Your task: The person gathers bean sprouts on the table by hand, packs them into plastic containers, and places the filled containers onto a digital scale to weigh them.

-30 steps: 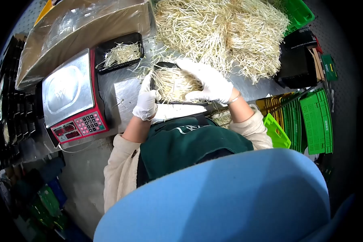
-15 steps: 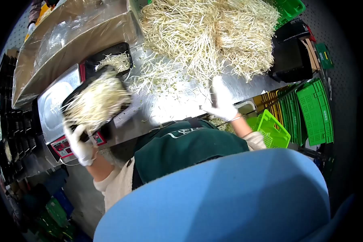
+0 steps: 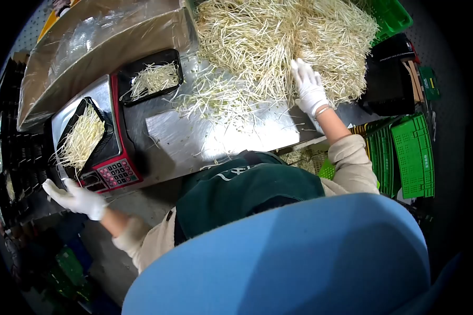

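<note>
Steel counter (image 3: 178,142), scale (image 3: 116,173) toward its left edge, tray (image 3: 105,131) aboard.
Left hand (image 3: 79,201) spread, empty, best clear of the scale; right hand (image 3: 310,95) open at the sprout pile (image 3: 247,42).

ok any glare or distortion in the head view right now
Head view: harsh glare whites out part of the table; fisheye bends the edges, with black corners; the black trays at left are dim and hard to separate; the blue shape up close carries a shadow.
</note>
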Demonstrator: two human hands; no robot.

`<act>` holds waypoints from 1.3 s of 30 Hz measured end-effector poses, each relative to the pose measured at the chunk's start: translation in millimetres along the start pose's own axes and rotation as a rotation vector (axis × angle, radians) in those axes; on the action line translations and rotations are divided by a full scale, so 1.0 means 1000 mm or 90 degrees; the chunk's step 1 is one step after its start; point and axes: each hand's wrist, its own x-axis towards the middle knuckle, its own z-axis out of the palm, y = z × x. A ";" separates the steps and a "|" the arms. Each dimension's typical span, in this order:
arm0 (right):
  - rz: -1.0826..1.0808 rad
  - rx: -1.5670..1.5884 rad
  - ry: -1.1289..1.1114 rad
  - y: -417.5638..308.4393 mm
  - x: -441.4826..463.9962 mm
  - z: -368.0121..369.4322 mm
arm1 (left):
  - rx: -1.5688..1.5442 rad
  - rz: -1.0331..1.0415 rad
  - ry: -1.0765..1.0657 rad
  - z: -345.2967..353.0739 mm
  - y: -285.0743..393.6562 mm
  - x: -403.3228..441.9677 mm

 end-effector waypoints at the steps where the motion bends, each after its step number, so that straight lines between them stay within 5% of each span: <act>1: -0.057 -0.031 0.040 -0.005 0.005 0.010 | -0.028 0.139 -0.087 0.011 0.046 -0.018; 4: -0.198 0.016 0.152 -0.026 0.039 0.009 | -0.139 0.235 -0.426 0.057 0.086 -0.113; 6: -0.228 -0.001 0.170 -0.034 0.073 0.002 | -0.138 0.374 -0.764 0.094 0.056 -0.181; 8: -0.242 0.016 0.176 -0.031 0.106 0.004 | -0.004 0.449 -0.928 0.103 0.078 -0.205; 11: -0.240 -0.004 0.090 -0.029 0.117 0.006 | 0.180 0.493 -0.840 0.134 0.064 -0.209; 14: -0.299 -0.071 0.138 -0.027 0.122 0.013 | 0.211 0.262 -0.724 0.148 0.030 -0.186; 16: -0.249 -0.020 -0.078 -0.027 0.130 -0.006 | 0.213 0.257 -0.745 0.127 0.023 -0.179; 20: -0.167 0.400 0.115 -0.007 0.128 -0.008 | 0.355 0.208 -0.703 0.075 -0.005 -0.175; 22: -0.131 0.689 0.075 -0.016 0.120 -0.027 | 0.293 0.114 -0.649 0.074 -0.032 -0.175; 25: 0.025 0.661 -0.164 -0.055 0.089 -0.088 | 0.066 0.202 -0.596 0.111 -0.031 -0.194; 26: 0.033 0.681 -0.224 -0.068 0.089 -0.091 | 0.060 0.066 -0.820 0.118 0.005 -0.175; 28: -0.033 0.667 -0.286 -0.095 0.088 -0.064 | -0.266 -0.023 -0.750 0.132 0.022 -0.208; 29: -0.085 0.752 -0.233 -0.101 0.086 -0.032 | -0.269 -0.023 -0.752 0.130 0.022 -0.209; 31: -0.136 0.833 -0.179 -0.102 0.078 -0.010 | -0.457 -0.288 -0.751 0.123 0.022 -0.206; 32: -0.085 0.915 -0.251 -0.088 0.072 -0.009 | -0.458 -0.288 -0.751 0.117 0.015 -0.197; 34: -0.004 1.004 -0.332 -0.071 0.066 -0.002 | -0.436 -0.686 -0.843 0.104 0.003 -0.168; 35: 0.024 1.013 -0.341 -0.066 0.065 0.009 | -0.468 -0.793 -0.763 0.102 0.013 -0.168; 38: -0.016 0.870 -0.227 -0.123 0.044 0.003 | -0.553 -0.832 -0.847 0.142 0.024 -0.186; 39: -0.158 0.632 -0.084 -0.142 0.043 0.020 | -0.566 -0.830 -0.871 0.158 0.037 -0.190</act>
